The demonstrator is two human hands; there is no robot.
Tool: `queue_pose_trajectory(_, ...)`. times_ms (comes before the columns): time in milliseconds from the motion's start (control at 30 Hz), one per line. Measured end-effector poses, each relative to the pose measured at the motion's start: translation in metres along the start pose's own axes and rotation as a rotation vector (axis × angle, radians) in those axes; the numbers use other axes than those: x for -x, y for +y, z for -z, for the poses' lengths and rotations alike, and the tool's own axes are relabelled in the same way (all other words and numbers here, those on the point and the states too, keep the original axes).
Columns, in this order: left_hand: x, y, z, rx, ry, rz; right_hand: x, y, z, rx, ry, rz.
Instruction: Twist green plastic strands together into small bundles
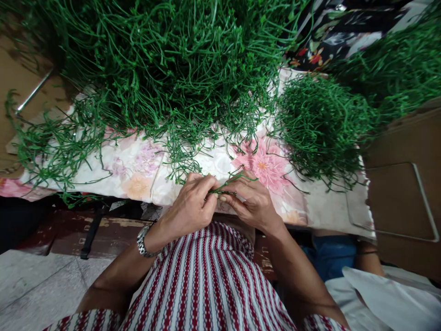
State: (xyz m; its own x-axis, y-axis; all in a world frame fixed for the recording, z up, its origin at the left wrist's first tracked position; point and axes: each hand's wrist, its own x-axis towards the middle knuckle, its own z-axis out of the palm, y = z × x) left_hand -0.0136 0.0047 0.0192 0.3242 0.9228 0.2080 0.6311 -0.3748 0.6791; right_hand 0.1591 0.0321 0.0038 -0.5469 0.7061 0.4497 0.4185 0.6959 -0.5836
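Observation:
My left hand (pixel 193 202) and my right hand (pixel 251 201) meet just above my lap, at the near edge of a table covered with a floral cloth (pixel 138 170). Together they pinch a small bunch of thin green plastic stems (pixel 230 183), fingertips touching. A silver watch (pixel 143 241) sits on my left wrist. A large heap of the same green stems (pixel 165 59) lies on the cloth beyond my hands. A smaller heap (pixel 320 124) lies to the right.
More green stems (pixel 399 64) are piled at the far right. A brown board with a metal frame (pixel 403 202) stands to the right of the table. Another person's floral clothing (pixel 330 37) shows at the top, a blue-clad leg (pixel 330 253) at lower right.

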Motion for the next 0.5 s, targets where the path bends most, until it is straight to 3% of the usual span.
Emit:
queue_pose_trajectory(267,-0.003,-0.002,0.004,0.121,-0.070,0.033,-0.002,0.001,0.005,0.140,-0.131,0.100)
queue_pose_trajectory(500,-0.007,-0.009,0.008,0.100,-0.199,-0.056,-0.003,-0.003,0.011,0.268,-0.297,0.152)
